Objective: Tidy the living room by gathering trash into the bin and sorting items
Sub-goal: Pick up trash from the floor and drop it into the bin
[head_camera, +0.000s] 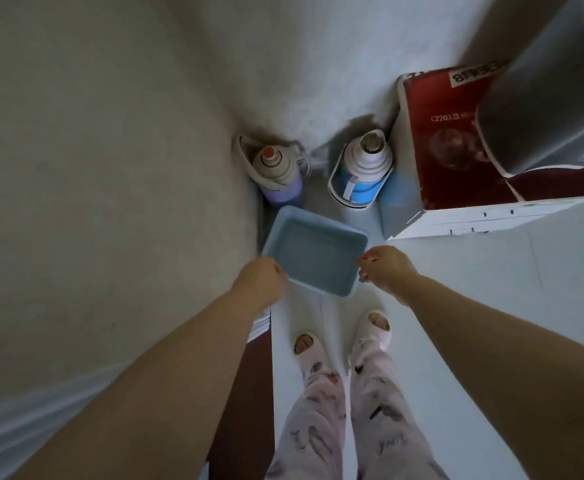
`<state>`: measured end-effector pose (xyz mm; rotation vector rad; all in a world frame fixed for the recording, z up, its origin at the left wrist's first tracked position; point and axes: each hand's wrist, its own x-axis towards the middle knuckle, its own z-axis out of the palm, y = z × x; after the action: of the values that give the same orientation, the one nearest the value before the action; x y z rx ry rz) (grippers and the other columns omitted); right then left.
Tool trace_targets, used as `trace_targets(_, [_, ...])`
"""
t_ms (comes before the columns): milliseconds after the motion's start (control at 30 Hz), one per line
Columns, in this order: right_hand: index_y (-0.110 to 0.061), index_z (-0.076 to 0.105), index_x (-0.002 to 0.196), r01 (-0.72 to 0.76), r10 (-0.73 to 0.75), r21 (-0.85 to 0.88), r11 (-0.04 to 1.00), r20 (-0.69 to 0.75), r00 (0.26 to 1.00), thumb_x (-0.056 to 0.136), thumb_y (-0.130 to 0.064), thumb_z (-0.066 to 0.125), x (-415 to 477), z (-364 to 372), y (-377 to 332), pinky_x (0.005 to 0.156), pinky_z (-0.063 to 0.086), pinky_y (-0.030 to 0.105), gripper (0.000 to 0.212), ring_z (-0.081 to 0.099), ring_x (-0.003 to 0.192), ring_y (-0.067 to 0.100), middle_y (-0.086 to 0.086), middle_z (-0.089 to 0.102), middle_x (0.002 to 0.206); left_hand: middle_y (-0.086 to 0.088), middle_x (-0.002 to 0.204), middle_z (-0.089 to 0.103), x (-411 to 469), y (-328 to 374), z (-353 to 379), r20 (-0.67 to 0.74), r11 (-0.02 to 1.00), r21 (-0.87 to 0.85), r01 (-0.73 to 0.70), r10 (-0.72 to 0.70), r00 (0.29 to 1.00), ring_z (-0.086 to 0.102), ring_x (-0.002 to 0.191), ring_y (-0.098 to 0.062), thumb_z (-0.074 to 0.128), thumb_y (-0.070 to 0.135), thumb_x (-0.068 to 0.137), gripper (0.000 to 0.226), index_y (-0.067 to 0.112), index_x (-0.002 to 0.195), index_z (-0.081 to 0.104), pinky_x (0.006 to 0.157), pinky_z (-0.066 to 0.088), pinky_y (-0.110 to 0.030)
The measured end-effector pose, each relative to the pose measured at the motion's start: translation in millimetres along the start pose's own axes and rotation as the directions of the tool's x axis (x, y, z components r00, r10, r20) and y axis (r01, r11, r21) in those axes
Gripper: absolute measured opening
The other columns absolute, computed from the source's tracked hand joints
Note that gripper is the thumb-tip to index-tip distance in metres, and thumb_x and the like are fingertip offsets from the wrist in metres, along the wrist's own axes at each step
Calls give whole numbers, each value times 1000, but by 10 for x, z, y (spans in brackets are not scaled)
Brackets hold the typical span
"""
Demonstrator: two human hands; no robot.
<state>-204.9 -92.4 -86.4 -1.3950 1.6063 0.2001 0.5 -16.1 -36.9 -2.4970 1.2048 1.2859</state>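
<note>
Head view: blue bin (313, 252) on pale floor (456, 289), wall corner, w/ two flasks (361, 171).

The single head-worn wide-angle camera looks almost straight down from standing height into a room corner, with the walls (110, 150) bending across the upper frame, the floor (474, 289) lower right, and both forearms reaching up from the bottom edge.

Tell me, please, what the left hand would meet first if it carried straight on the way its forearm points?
Probably the blue bin: the left hand already sits at its near-left rim. Beyond that, the line heads toward the purple thermos flask in the corner, though depth is hard to judge here.
</note>
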Motion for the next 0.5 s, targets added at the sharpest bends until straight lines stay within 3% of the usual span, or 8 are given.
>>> trace_targets(167, [-4,70,106,-50,51,-36,998,47,998,92,-20,51,683,207,241,94,50,41,28,63,104,34,17,69,109,-13,100,68,641,-91,402,39,994,-76,76,-73,997,64,96,-28,52,23,94,17,10,91,61,83,50,-34])
trace_targets(333, [-3,68,108,-126,132,-57,990,117,984,94,-17,49,1404,487,635,94,50,42,27,61,107,35,18,67,111,-23,109,67,1389,-271,956,114,966,-182,183,-165,980,64,104,-37,50,15,95,29,-7,107,64,93,51,-46])
trace_targets(500, [-1,64,114,-143,167,-205,968,103,980,94,-11,41,1999,836,914,96,48,41,31,59,110,34,18,64,118,-24,112,67,2029,-461,1516,174,912,-290,289,-247,953,63,107,-40,50,15,94,30,-5,110,65,93,51,-50])
